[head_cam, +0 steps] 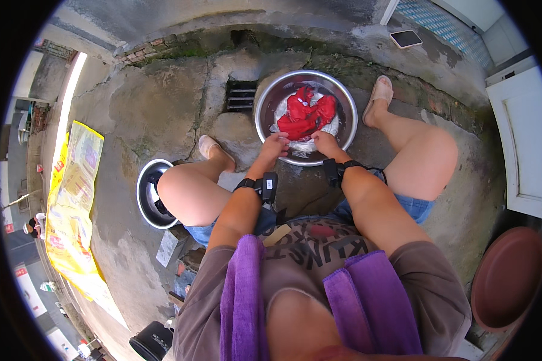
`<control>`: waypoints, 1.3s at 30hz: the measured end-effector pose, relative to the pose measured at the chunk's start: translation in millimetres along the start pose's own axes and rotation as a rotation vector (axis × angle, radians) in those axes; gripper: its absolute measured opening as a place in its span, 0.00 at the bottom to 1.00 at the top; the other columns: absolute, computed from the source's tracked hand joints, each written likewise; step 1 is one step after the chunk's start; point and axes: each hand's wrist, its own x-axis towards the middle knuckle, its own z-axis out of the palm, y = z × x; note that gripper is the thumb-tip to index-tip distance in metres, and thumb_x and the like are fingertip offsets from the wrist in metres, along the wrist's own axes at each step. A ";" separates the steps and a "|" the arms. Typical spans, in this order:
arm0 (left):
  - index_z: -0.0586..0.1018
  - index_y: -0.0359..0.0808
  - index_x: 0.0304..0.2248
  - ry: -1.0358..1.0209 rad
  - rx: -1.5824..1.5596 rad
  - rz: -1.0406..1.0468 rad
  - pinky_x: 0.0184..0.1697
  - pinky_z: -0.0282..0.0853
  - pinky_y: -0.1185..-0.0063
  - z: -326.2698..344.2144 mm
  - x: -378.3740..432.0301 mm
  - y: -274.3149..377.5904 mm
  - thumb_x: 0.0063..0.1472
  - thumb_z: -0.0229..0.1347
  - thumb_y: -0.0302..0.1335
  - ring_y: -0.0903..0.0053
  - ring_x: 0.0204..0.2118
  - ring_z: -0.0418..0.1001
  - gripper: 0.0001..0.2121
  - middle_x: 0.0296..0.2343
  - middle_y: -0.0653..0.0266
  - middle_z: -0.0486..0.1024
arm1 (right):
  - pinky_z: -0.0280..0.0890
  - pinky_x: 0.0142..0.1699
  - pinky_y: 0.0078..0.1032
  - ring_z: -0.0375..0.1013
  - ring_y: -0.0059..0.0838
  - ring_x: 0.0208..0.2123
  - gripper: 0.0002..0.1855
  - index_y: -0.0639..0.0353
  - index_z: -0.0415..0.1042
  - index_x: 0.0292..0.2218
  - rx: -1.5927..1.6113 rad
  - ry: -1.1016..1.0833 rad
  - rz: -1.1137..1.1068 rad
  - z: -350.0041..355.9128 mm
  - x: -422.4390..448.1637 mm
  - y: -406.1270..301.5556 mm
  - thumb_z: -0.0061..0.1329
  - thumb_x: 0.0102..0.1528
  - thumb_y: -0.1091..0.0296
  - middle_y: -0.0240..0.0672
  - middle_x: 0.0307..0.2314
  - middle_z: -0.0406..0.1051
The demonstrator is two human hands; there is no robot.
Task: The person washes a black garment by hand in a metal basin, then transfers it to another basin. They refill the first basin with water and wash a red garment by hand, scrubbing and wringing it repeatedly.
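Observation:
A large round metal basin (306,74) stands on the wet concrete between my feet. Red wet cloth (309,113) lies bunched in it, over soapy water or foam whose make-up I cannot tell. My left hand (276,146) is at the basin's near-left part, its fingertips at the lower left edge of the cloth. My right hand (326,143) is at the near-right part, with its fingertips at the cloth's lower edge. Both hands seem to pinch the cloth's near edge. Each wrist wears a black strapped device.
A smaller metal basin (145,212) with dark items stands beside my left knee. A floor drain grate (241,96) lies left of the large basin. A phone (406,39) rests on the ledge at the upper right. A black bucket (151,340) and a brown round lid or tub (506,280) flank me.

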 end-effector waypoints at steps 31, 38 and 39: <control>0.56 0.42 0.56 -0.006 -0.525 0.008 0.48 0.61 0.62 25.2 14.3 7.9 0.59 0.46 0.47 0.66 0.49 0.63 0.29 0.50 0.61 0.61 | 0.65 0.30 0.23 0.70 0.23 0.23 0.16 0.66 0.74 0.30 0.587 -0.041 -0.132 -68.8 18.2 -145.0 0.49 0.52 0.59 0.36 0.20 0.72; 0.54 0.43 0.57 -0.308 -0.583 0.296 0.54 0.57 0.59 47.7 -42.7 91.1 0.58 0.36 0.59 0.67 0.56 0.58 0.35 0.54 0.62 0.58 | 0.64 0.37 0.19 0.69 0.17 0.31 0.12 0.66 0.72 0.36 0.610 -0.182 -0.313 -125.6 0.8 -192.9 0.46 0.54 0.66 0.31 0.28 0.72; 0.54 0.44 0.57 -0.307 -0.538 0.321 0.53 0.57 0.59 49.1 -46.5 96.5 0.58 0.36 0.59 0.67 0.56 0.59 0.35 0.55 0.62 0.58 | 0.64 0.37 0.19 0.69 0.17 0.31 0.12 0.66 0.72 0.36 0.577 -0.205 -0.335 -129.3 0.8 -191.7 0.45 0.54 0.66 0.31 0.28 0.72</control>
